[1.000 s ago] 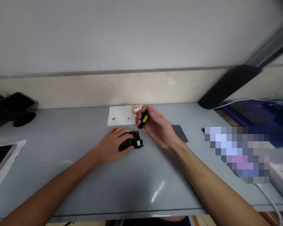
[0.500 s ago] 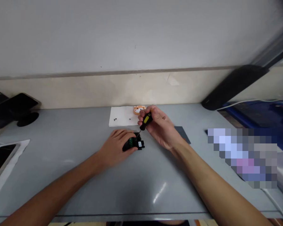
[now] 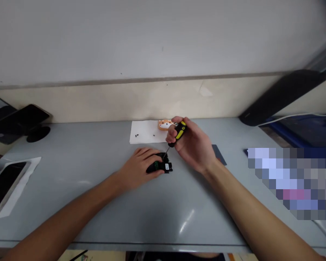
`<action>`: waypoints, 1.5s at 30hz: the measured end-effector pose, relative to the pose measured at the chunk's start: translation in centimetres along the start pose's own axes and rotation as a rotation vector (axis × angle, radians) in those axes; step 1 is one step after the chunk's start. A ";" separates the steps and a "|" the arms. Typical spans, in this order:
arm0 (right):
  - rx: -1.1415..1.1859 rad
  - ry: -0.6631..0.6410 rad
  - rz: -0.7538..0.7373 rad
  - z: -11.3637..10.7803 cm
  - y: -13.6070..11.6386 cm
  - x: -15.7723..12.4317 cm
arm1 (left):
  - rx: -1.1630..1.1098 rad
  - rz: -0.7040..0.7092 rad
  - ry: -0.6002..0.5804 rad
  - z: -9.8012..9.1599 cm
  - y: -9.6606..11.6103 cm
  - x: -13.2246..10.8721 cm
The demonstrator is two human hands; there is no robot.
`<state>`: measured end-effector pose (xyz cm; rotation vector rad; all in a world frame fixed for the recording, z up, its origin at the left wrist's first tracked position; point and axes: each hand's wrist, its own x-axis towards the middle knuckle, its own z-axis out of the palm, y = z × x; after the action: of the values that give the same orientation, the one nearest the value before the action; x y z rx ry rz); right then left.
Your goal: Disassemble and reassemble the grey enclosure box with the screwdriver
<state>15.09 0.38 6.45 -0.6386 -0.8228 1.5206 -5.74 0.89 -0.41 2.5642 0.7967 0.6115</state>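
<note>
A small black electronic device (image 3: 159,166) with a green circuit board and a white label lies opened on the grey table. My left hand (image 3: 141,165) is closed round its left side, fingers over the far edge and thumb along the near one. In my right hand (image 3: 194,145) is a screwdriver (image 3: 180,131) with a black and yellow handle. Its thin shaft slants down to the left, and the tip reaches into the device; exactly what it touches is too small to tell. Behind the hands, a white sheet (image 3: 143,132) carries several tiny dark pieces, perhaps screws.
An orange and white animal-face item (image 3: 165,125) sits on the sheet. A dark flat piece (image 3: 219,154) lies beside my right wrist. On the left are a phone (image 3: 7,186) on white paper and a black stand (image 3: 38,134). A black cylinder (image 3: 277,98) leans at the back right.
The whole view has shifted slightly. My right hand has risen a little and moved right, tilting the screwdriver handle, its tip still at the device. My left hand keeps its hold.
</note>
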 end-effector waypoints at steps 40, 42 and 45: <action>0.081 -0.119 -0.005 -0.3 -0.1 -0.5 | 0.086 0.052 0.077 0.3 0.0 -0.1; 0.113 -0.107 -0.004 -0.3 -0.2 -0.4 | 0.084 0.048 0.072 0.3 0.0 -0.1; 0.095 -0.088 -0.013 -0.3 -0.2 -0.4 | 0.076 0.045 0.075 0.3 -0.1 -0.1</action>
<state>15.47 -0.02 6.40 -0.4993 -0.8143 1.5751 -5.71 0.81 -0.73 2.6486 0.8035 0.7084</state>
